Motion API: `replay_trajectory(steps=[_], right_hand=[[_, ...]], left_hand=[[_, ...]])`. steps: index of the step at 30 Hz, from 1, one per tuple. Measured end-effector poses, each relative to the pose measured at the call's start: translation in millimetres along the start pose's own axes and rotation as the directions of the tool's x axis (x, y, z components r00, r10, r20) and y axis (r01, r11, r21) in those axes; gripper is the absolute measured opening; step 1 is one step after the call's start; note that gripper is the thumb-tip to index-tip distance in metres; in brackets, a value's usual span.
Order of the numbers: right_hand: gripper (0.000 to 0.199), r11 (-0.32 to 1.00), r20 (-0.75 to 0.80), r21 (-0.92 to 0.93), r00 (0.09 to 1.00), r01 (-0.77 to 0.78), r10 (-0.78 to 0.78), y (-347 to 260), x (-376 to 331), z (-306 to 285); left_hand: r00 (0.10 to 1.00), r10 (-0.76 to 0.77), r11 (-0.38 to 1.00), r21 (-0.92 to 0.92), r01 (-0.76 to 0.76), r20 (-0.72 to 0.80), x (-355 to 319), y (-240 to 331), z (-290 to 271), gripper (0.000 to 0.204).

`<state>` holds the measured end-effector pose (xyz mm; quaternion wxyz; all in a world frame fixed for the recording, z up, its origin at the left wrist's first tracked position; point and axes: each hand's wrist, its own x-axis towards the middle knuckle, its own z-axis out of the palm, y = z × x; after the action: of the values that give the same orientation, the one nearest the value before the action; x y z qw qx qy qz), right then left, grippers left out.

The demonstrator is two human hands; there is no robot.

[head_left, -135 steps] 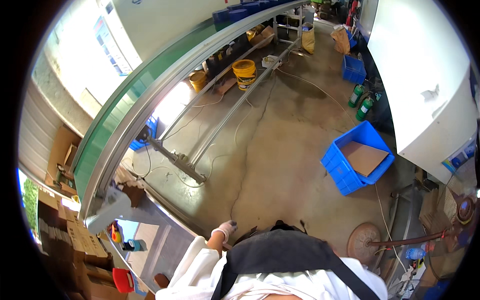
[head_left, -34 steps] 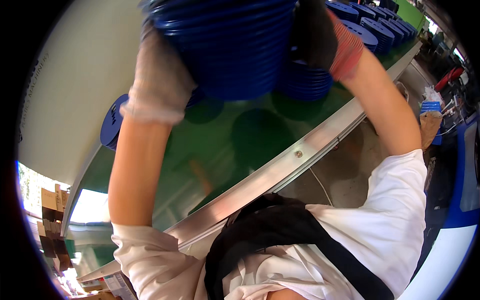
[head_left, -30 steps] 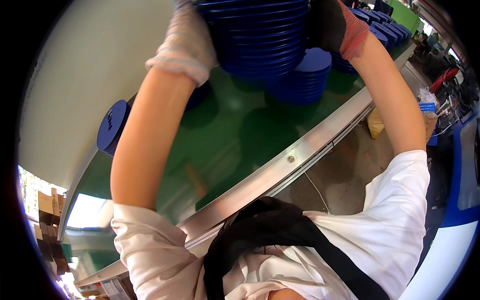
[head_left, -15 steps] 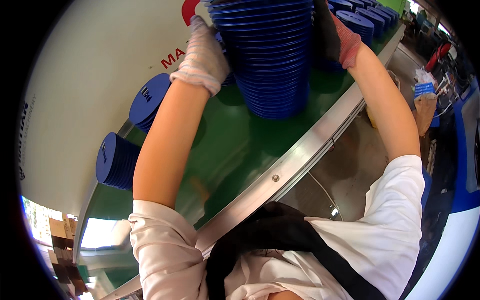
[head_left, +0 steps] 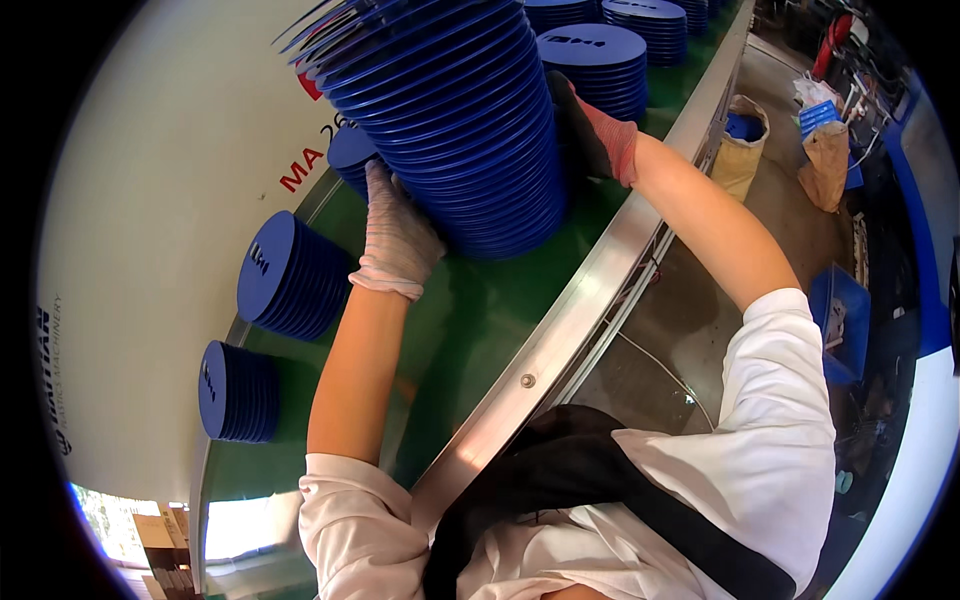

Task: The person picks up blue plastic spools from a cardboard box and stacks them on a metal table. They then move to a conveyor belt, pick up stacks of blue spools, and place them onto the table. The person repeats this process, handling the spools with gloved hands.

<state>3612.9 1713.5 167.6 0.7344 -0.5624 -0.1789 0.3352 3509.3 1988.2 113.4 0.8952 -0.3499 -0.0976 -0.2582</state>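
A tall stack of thin round blue discs (head_left: 470, 130) stands on the green belt (head_left: 470, 340), leaning to the left toward its top. The upper discs are fanned apart. My left hand (head_left: 400, 235), in a pale striped glove, presses against the stack's lower left side. On its right side is my right hand (head_left: 605, 130), in a red glove with a dark palm; its fingers are partly hidden behind the stack. Just beyond my left hand sits a shorter stack of blue discs (head_left: 350, 155).
Two short disc stacks (head_left: 290, 275) stand at left beside the pale machine panel (head_left: 180, 200). More stacks (head_left: 595, 70) line the far belt. A metal rail (head_left: 600, 285) edges the belt. A sack (head_left: 740, 160) and blue bin (head_left: 842, 320) are on the floor at right.
The tall stack has shifted left in view and tilted further, its upper discs spreading. Both hands moved with it, lower in view. The whole view has shifted too.
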Motion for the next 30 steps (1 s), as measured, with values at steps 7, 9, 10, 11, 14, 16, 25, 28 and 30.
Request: replay_trajectory(steps=[7, 9, 10, 11, 14, 16, 25, 28, 30], right_hand=[[0.080, 0.985, 0.137, 0.011, 0.976, 0.172, -0.172, -9, -26, 33], [0.080, 0.991, 0.033, 0.057, 0.992, 0.122, -0.124, -13, -24, 42], [0.080, 0.990, 0.021, 0.031, 0.990, 0.136, -0.137, -15, -26, 50], [0.079, 0.989, 0.009, 0.003, 0.989, 0.150, -0.150, -15, -31, 59], [0.081, 0.982, 0.137, 0.033, 0.972, 0.187, -0.190, -14, -33, 85], [0.082, 0.979, 0.226, 0.060, 0.953, 0.193, -0.201, -13, -38, 103], [0.082, 0.986, 0.526, 0.023, 0.837, 0.165, -0.152, -1, -78, 257], [0.082, 0.990, 0.504, -0.002, 0.855, 0.143, -0.122, 11, -110, 329], [0.080, 0.998, 0.588, -0.012, 0.808, 0.056, -0.038, 21, -130, 376]], left_hand=[[0.861, 0.503, 0.272, -0.960, -0.068, 0.081, 32, -113, 0, 0.065], [0.842, 0.528, 0.300, -0.952, -0.056, 0.116, 31, -116, 2, 0.062], [0.827, 0.544, 0.316, -0.948, -0.047, 0.140, 26, -117, 6, 0.060], [0.873, 0.430, 0.555, -0.830, -0.056, 0.229, 20, -111, 10, 0.062], [0.962, 0.032, 0.986, -0.164, 0.013, 0.271, -11, -75, 28, 0.065], [0.980, -0.072, 0.963, 0.268, 0.021, 0.183, -39, -67, 40, 0.067], [0.873, 0.253, 0.517, 0.705, -0.486, 0.417, -195, -175, 100, 0.065], [0.828, 0.282, 0.417, 0.715, -0.561, 0.485, -265, -221, 119, 0.064], [0.785, 0.303, 0.359, 0.699, -0.619, 0.540, -318, -252, 126, 0.063]])
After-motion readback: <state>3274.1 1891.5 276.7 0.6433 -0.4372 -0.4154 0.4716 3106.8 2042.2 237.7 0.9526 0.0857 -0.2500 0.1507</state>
